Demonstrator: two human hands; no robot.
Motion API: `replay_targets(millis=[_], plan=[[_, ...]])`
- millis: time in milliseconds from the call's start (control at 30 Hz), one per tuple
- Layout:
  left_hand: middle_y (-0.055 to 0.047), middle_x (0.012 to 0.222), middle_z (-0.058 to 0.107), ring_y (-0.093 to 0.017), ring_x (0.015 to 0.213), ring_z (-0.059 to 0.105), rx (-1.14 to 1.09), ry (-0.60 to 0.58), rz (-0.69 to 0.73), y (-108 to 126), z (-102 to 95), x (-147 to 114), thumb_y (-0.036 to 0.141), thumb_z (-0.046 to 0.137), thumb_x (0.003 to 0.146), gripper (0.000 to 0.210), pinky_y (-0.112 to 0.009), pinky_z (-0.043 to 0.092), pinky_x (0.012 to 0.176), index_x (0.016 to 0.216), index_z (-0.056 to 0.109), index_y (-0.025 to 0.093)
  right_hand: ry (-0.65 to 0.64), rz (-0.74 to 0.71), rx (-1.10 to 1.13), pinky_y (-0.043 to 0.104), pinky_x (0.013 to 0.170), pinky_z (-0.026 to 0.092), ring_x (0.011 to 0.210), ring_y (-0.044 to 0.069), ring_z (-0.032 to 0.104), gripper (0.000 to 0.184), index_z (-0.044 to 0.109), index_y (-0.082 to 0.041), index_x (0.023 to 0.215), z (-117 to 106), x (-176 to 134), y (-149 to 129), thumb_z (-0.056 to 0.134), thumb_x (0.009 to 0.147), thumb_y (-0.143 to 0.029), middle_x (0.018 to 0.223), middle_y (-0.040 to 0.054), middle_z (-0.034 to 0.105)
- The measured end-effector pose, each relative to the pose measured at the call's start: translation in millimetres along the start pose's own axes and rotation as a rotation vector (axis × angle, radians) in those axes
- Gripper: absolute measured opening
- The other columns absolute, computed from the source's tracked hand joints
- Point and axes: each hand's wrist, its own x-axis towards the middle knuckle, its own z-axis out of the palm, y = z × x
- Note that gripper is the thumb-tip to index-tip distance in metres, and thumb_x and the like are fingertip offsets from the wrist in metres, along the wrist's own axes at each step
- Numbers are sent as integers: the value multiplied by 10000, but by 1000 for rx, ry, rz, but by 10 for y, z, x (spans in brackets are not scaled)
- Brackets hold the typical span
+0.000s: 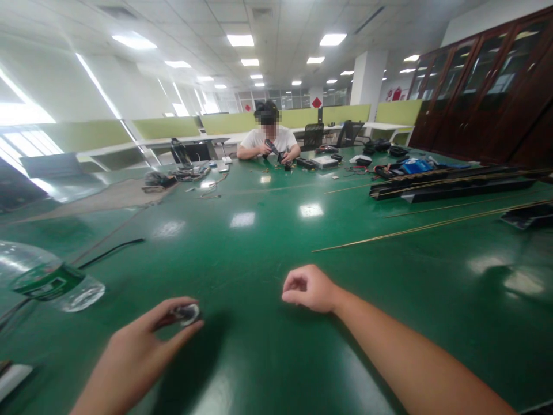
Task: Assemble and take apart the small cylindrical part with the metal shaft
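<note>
My left hand (133, 351), low on the left, pinches a small round object (189, 314) between thumb and fingers. The object has a pale, shiny rim and a dark part behind it; its exact kind cannot be made out. It is held above the green tabletop (254, 351). To the right, my right hand (311, 289) is curled over the table, with the thumb drawn toward the bent fingers. Whatever its fingertips may hold is too small or hidden to tell. A wide gap separates the two hands.
A clear plastic bottle (52, 282) with a green label lies at left, near a black cable (112, 252). Thin brass-coloured rods (367, 237) and black channels (449, 187) lie at right. Across the table a person (268, 138) handles a dark tool. Assorted parts (203, 171) lie farther back.
</note>
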Motion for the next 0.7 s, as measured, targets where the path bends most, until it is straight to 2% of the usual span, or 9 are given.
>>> replay_targets(millis=[33,100,200,300,400,533,700], plan=[[-20,930,747,-229,844,709,-78,-128,23,144,108,96,535,739,736,400,-339,580,788,1000,693,239,8,-4,8,208,503,395,532,115,552,187,653,-149,730,-1,0,3,755,746,-305,612,-6,617],[-47,947,737,-227,854,706,-274,-286,75,470,371,272,430,750,737,355,-343,571,816,1005,676,209,21,-11,22,204,497,383,519,110,527,212,599,-158,694,-5,-2,10,756,737,-293,590,-19,586],[-48,920,718,-209,833,691,-529,-388,81,846,797,428,306,744,733,270,-329,561,810,951,651,176,35,-30,29,200,505,374,521,103,493,216,547,-169,678,-11,-5,13,740,731,-251,584,-32,554],[-52,918,704,-206,879,677,-780,-433,47,931,1102,437,316,745,753,271,-323,545,836,927,612,157,36,-46,33,200,515,366,531,98,456,208,533,-173,677,-11,-8,3,722,731,-241,594,-38,529],[-67,969,704,-205,913,666,-886,-461,9,844,1204,385,353,761,770,325,-326,528,874,966,600,149,0,-38,31,204,525,360,534,95,432,222,538,-169,665,-11,-13,-20,722,740,-268,594,-40,521],[-75,993,704,-215,947,663,-920,-532,-2,761,1182,361,361,778,773,348,-329,521,896,988,606,148,-22,-15,22,206,526,346,538,94,429,250,564,-162,672,-20,-27,-50,749,737,-317,599,-38,526],[-86,1040,705,-239,1007,664,-953,-553,-7,761,1164,394,336,768,782,350,-353,513,940,1034,615,147,-27,-14,38,209,519,339,536,94,416,260,575,-157,683,-25,-47,-72,749,757,-336,596,-36,519]])
